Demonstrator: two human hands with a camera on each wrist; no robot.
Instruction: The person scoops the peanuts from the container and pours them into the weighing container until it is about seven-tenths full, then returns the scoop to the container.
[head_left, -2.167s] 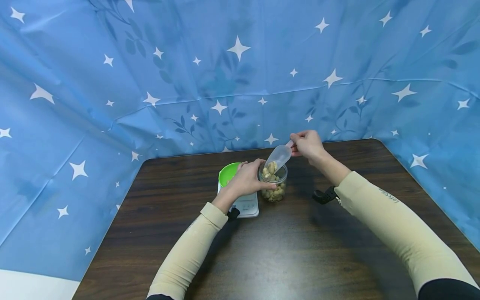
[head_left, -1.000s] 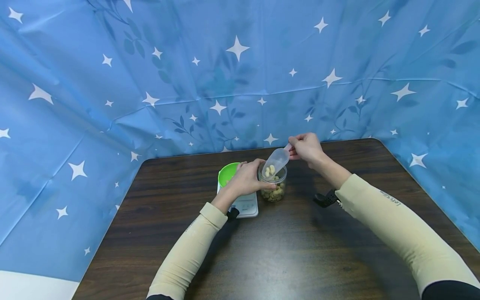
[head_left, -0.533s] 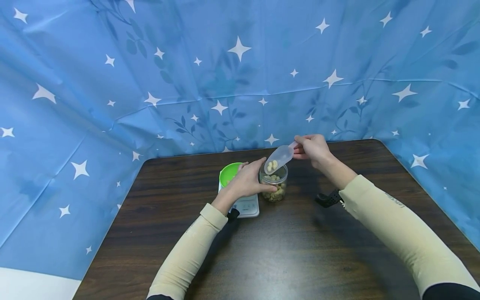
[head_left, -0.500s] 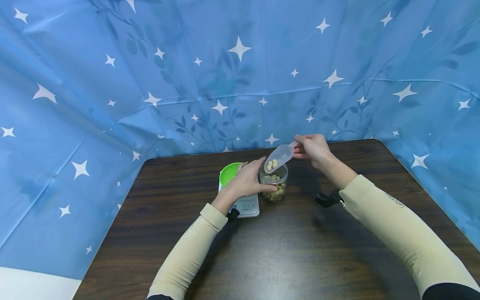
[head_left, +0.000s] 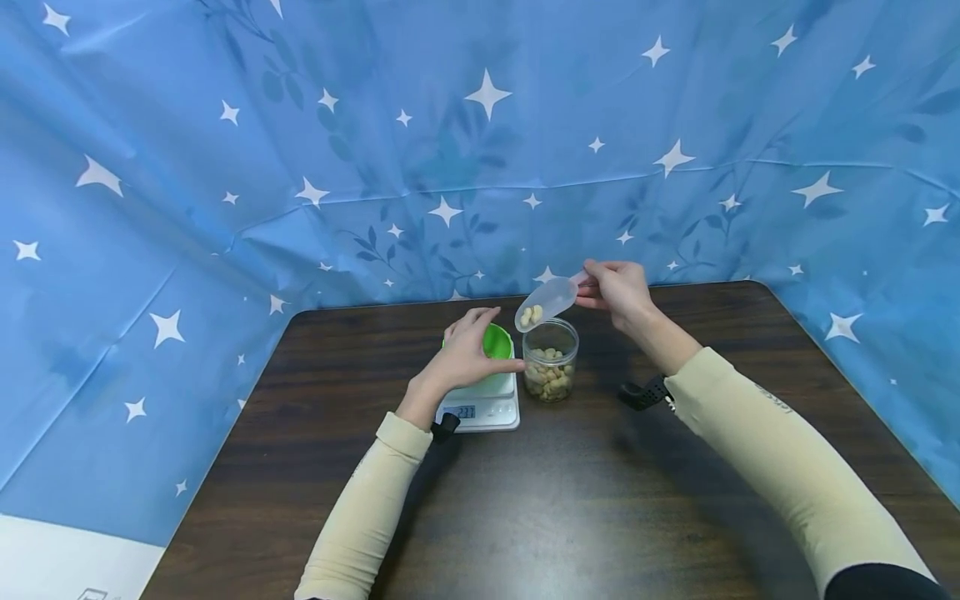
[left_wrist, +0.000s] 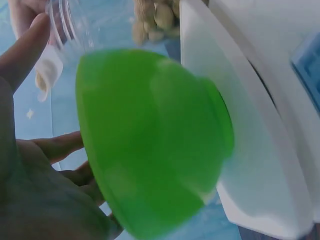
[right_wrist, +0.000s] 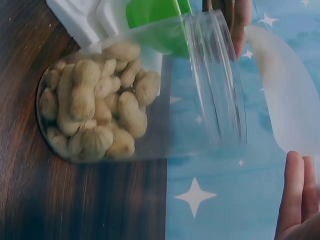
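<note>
- Peanuts in their shells fill the lower part of the clear round plastic jar (head_left: pixel 551 370), which stands open on the dark wooden table (head_left: pixel 570 500).
- Just left of the jar is the white digital kitchen scale (head_left: pixel 480 410), and the small green plastic bowl (head_left: pixel 493 343) sits on top of it.
- The left hand (head_left: pixel 467 354) is at the green bowl, with fingers curved around its rim and the thumb on the side nearest the jar; it is apart from the jar.
- The right hand (head_left: pixel 617 287) pinches the handle of the translucent plastic scoop (head_left: pixel 544 302) above the jar, slightly to its left.
- A few peanuts (head_left: pixel 531 315) lie in the low front end of the scoop, which tilts down toward the bowl.
- Behind the jar hangs the blue cloth with white stars (head_left: pixel 480 142).
</note>
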